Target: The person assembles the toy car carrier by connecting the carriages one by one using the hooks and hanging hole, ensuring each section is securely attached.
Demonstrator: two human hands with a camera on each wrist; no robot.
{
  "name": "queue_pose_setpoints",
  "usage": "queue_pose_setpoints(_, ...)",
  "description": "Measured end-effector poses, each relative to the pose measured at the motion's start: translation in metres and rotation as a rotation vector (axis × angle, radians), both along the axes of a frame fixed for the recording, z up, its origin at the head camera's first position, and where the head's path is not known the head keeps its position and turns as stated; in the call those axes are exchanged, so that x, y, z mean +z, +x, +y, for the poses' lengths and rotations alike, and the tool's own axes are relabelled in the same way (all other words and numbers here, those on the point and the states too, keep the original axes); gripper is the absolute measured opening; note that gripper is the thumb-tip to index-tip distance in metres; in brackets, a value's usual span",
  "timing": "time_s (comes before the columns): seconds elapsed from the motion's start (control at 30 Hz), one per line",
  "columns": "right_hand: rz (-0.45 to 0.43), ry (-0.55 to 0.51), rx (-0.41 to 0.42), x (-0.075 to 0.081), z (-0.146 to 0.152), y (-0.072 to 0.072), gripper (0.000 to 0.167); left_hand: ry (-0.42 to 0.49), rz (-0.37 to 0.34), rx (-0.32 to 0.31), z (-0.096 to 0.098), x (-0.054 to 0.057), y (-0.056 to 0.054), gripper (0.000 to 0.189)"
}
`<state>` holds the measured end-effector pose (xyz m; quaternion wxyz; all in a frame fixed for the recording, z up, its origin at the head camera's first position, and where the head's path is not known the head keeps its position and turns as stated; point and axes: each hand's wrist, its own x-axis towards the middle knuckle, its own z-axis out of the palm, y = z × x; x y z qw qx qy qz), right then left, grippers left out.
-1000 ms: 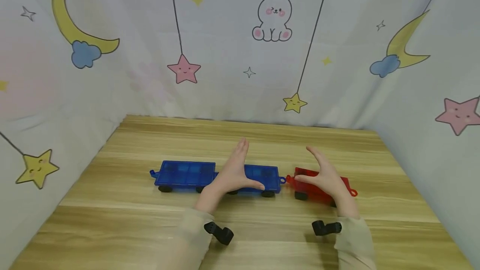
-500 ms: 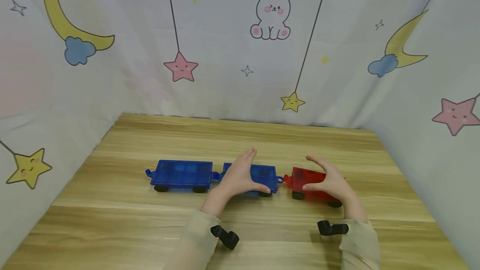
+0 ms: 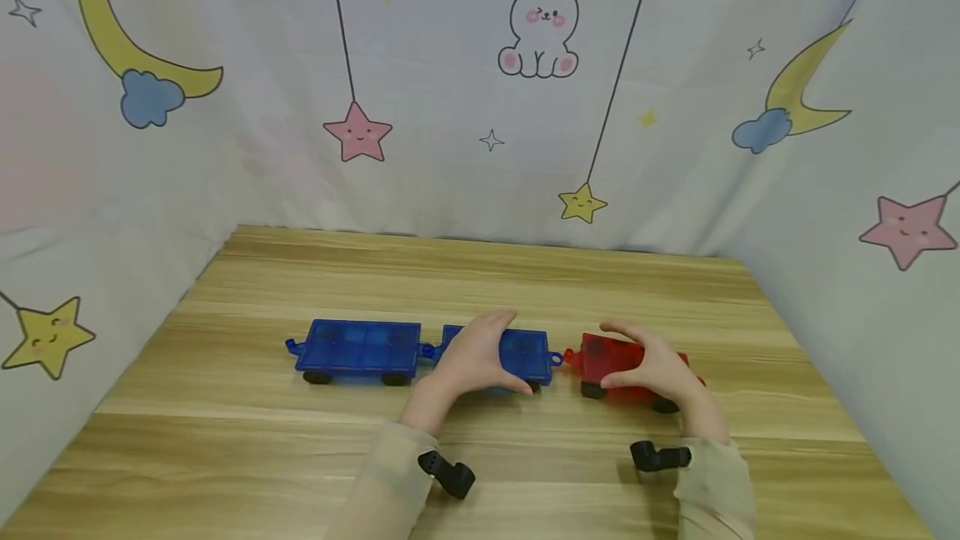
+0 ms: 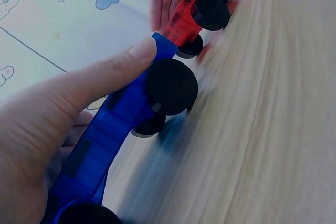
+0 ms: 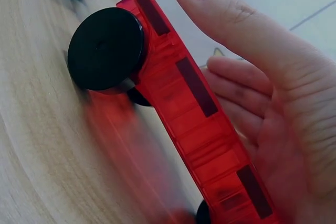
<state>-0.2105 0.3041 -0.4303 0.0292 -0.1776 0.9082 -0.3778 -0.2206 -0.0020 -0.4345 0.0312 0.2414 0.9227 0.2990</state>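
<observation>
A blue toy train car with black wheels stands on the wooden table. My left hand reaches around it, thumb along the near side and fingers on the far side. In the left wrist view the thumb overlaps the car's upper edge; firm contact cannot be told. To the right is a red toy train car, its hook beside the blue car's ring. Around the red one my right hand hovers, its thumb apart from the car in the right wrist view. Fingers show behind it.
Another blue toy train car stands left of my left hand, joined end to end with the first blue one. A wooden table lies under everything. White curtains with printed moons and stars enclose its back and sides.
Both hands have come down around the cars, the left on the blue car and the right on the red. The cars appear slightly left as the view shifts.
</observation>
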Motion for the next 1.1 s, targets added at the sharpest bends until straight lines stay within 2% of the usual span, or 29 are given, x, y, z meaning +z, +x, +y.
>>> queue_pose_setpoints(0.37, 0.021, 0.031, 0.007, -0.0035, -0.0024, -0.0028, 0.075, -0.032, 0.044, -0.031, -0.0031, -0.0002, -0.0009, 0.106)
queue_pose_setpoints(1.1, -0.029, -0.013, 0.015, -0.0014, -0.0065, -0.0016, 0.073, -0.004, 0.009, -0.046, -0.0051, 0.0008, -0.0011, 0.097)
